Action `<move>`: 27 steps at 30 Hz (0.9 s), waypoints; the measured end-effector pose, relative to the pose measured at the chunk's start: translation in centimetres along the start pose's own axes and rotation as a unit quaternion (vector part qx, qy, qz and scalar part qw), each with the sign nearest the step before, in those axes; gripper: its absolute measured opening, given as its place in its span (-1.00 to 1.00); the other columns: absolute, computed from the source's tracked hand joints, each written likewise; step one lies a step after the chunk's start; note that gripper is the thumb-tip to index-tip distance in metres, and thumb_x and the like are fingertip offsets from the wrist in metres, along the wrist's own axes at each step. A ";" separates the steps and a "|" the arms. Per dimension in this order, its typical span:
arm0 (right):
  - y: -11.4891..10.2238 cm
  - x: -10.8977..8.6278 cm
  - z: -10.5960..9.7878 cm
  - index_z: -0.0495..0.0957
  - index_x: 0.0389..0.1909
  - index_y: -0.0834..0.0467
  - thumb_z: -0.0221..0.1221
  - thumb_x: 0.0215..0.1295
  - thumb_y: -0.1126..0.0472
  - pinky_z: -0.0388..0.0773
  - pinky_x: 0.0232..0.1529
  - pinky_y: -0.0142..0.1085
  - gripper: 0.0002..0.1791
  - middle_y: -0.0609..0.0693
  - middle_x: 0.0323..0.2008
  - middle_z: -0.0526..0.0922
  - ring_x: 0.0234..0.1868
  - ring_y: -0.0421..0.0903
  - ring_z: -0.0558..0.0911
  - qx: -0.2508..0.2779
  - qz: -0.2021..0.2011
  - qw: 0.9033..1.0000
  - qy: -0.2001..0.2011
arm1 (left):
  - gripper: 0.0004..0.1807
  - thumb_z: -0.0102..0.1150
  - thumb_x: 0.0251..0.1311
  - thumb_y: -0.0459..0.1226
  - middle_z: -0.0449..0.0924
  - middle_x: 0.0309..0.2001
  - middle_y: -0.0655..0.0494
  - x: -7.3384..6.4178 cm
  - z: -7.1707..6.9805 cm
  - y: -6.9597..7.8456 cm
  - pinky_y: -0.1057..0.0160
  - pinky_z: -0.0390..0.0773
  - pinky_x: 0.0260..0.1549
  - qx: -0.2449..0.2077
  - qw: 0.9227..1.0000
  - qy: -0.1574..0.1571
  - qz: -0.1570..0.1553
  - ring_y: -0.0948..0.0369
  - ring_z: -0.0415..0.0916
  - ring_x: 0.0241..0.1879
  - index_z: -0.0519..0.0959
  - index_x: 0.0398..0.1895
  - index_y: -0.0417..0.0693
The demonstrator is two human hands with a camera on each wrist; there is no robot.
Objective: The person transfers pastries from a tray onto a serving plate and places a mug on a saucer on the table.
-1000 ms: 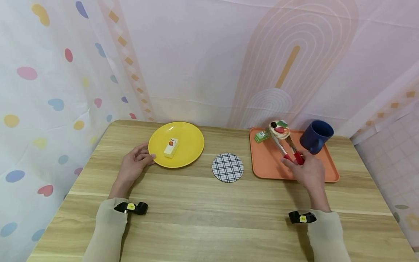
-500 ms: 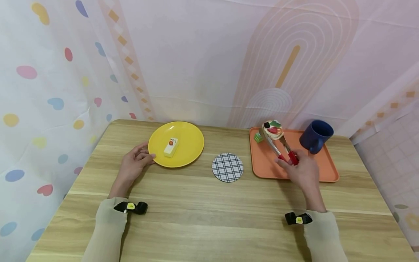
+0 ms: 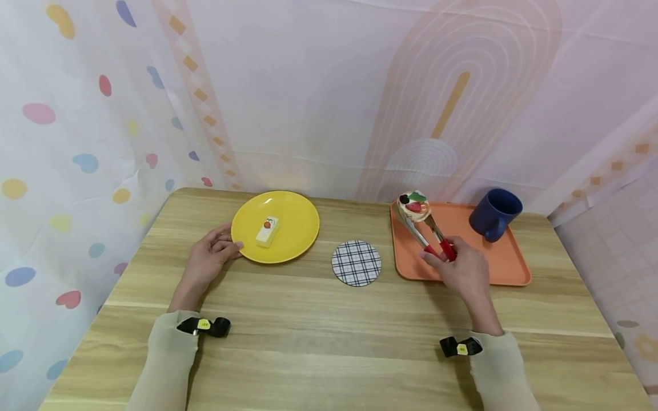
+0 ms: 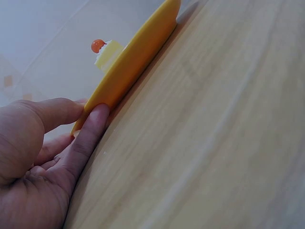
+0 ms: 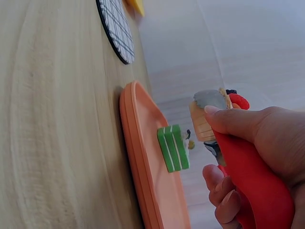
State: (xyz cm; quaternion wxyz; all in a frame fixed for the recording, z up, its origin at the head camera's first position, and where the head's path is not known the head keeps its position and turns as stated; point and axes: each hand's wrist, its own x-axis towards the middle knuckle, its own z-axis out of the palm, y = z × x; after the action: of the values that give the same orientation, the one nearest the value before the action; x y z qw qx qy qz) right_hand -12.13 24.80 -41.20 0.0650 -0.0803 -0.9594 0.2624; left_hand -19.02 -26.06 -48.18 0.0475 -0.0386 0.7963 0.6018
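Head view: your right hand [image 3: 465, 271] grips the tongs [image 3: 448, 250], their arms narrowed on a tart [image 3: 415, 206] held above the far left corner of the tray [image 3: 506, 260], close to the far edge of the tabletop [image 3: 329, 354]. Your left hand [image 3: 209, 257] pinches the plate [image 3: 295, 225] by its left rim, toward the tabletop's far left corner; a white cake [image 3: 267, 231] lies near the middle of the plate. A plaid coaster [image 3: 356, 263] lies between plate and tray, in from the tabletop's far edge. A blue mug [image 3: 494, 214] stands at the tray's far right corner. In the right wrist view, a green cake [image 5: 173, 148] rests toward the tray's left edge, lower than the tart and apart from it
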 end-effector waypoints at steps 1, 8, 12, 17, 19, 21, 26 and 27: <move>-0.1 0.0 0.0 0.53 0.15 0.32 0.40 0.23 -0.20 0.30 -0.51 -0.31 -0.26 0.09 -0.48 0.56 -0.46 0.01 0.50 0.003 -0.001 1.000 -0.002 | -0.23 0.28 0.40 -0.16 0.54 -0.05 0.17 0.0 0.0 0.0 0.42 0.76 -0.10 0.002 1.000 0.001 -0.001 0.47 0.65 -0.20 0.19 0.60 -0.03; -0.6 -0.1 0.2 0.52 0.18 0.31 0.41 0.22 -0.19 0.28 -0.52 -0.31 -0.25 0.10 -0.46 0.55 -0.46 0.00 0.47 0.009 0.000 1.000 -0.011 | -0.23 0.28 0.40 -0.14 0.55 -0.05 0.15 -0.1 0.0 0.2 0.44 0.75 -0.11 0.012 1.000 0.002 -0.004 0.46 0.65 -0.20 0.19 0.60 0.01; -0.9 -0.2 0.4 0.53 0.18 0.30 0.41 0.22 -0.18 0.25 -0.51 -0.31 -0.27 0.10 -0.46 0.54 -0.46 0.00 0.46 0.005 -0.004 1.000 -0.012 | -0.23 0.28 0.40 -0.14 0.55 -0.05 0.16 -0.1 -0.1 0.2 0.44 0.75 -0.11 0.011 1.000 0.001 -0.004 0.46 0.66 -0.21 0.19 0.60 0.01; -1.1 -0.4 0.6 0.53 0.17 0.29 0.42 0.22 -0.19 0.22 -0.53 -0.31 -0.27 0.11 -0.45 0.53 -0.47 0.00 0.44 0.006 -0.006 1.000 -0.016 | -0.22 0.29 0.40 -0.14 0.56 -0.06 0.18 0.0 0.0 0.0 0.44 0.75 -0.12 0.011 1.000 0.003 0.001 0.46 0.66 -0.22 0.20 0.60 -0.01; -1.3 -0.5 0.8 0.53 0.18 0.29 0.41 0.22 -0.19 0.23 -0.52 -0.32 -0.26 0.11 -0.45 0.53 -0.45 0.00 0.45 0.006 -0.006 1.000 -0.020 | -0.22 0.29 0.40 -0.15 0.56 -0.07 0.19 0.0 0.0 -0.1 0.44 0.75 -0.12 0.010 1.000 0.003 0.002 0.46 0.66 -0.22 0.20 0.60 -0.01; -1.4 -0.6 0.9 0.53 0.18 0.29 0.41 0.22 -0.19 0.24 -0.52 -0.32 -0.26 0.11 -0.44 0.54 -0.44 0.00 0.46 0.006 -0.007 1.000 -0.023 | -0.22 0.29 0.40 -0.16 0.56 -0.07 0.19 0.0 0.0 -0.1 0.43 0.76 -0.12 0.007 1.000 0.002 0.005 0.46 0.67 -0.22 0.19 0.60 -0.02; -1.9 -0.7 1.3 0.53 0.19 0.28 0.42 0.21 -0.17 0.23 -0.53 -0.32 -0.27 0.12 -0.42 0.55 -0.44 0.01 0.45 0.009 -0.012 1.000 -0.028 | -0.22 0.28 0.40 -0.17 0.56 -0.07 0.18 0.0 0.0 -0.1 0.43 0.76 -0.12 0.006 1.000 0.002 0.006 0.47 0.66 -0.22 0.18 0.60 -0.04; -2.0 -0.7 1.4 0.54 0.18 0.28 0.43 0.21 -0.17 0.22 -0.53 -0.32 -0.28 0.12 -0.42 0.55 -0.44 0.01 0.44 0.010 -0.013 0.999 -0.028 | -0.22 0.28 0.40 -0.18 0.56 -0.07 0.18 0.0 0.0 -0.1 0.43 0.76 -0.12 0.005 1.000 0.002 0.006 0.47 0.66 -0.22 0.18 0.60 -0.04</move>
State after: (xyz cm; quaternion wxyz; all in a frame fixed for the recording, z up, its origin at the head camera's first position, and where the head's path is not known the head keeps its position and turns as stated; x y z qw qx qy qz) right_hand -11.93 22.29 -41.40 0.0418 -0.0600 -0.9592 0.2730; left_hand -18.99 -26.10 -48.26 0.0423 -0.0351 0.7998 0.5977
